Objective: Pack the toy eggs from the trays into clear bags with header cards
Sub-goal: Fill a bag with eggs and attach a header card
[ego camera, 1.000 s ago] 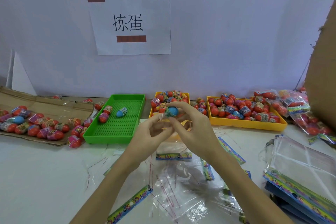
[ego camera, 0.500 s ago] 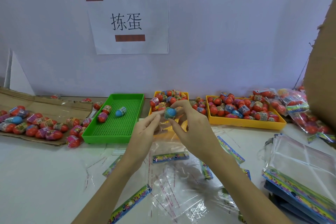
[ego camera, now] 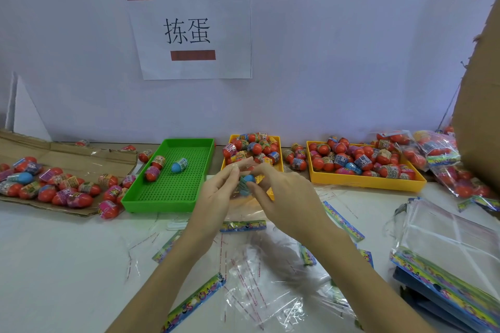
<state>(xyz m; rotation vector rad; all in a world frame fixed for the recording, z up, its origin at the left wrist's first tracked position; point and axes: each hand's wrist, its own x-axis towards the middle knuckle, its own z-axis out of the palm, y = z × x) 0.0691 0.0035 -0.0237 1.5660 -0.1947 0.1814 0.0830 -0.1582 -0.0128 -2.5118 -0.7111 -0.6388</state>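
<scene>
A blue toy egg (ego camera: 246, 183) with a striped wrapper band sits between both hands, above the table in front of the small yellow tray (ego camera: 278, 143). My right hand (ego camera: 284, 197) pinches the egg from the right. My left hand (ego camera: 219, 192) pinches the mouth of a clear bag (ego camera: 243, 208) that hangs beneath the egg down to its coloured header card (ego camera: 242, 225). The green tray (ego camera: 162, 197) holds three eggs, one of them blue (ego camera: 179, 165). A wide yellow tray (ego camera: 365, 181) is heaped with mostly red eggs.
Loose eggs lie on flattened cardboard (ego camera: 67, 154) at the left. Filled bags (ego camera: 443, 159) pile at the far right beside a cardboard wall (ego camera: 481, 89). A stack of empty bags (ego camera: 446, 251) lies at the right. Loose bags and sealing strips (ego camera: 257, 292) litter the near table.
The blue egg has come down from above the small yellow tray towards the bag's mouth. Both hands stayed close together and dropped a little.
</scene>
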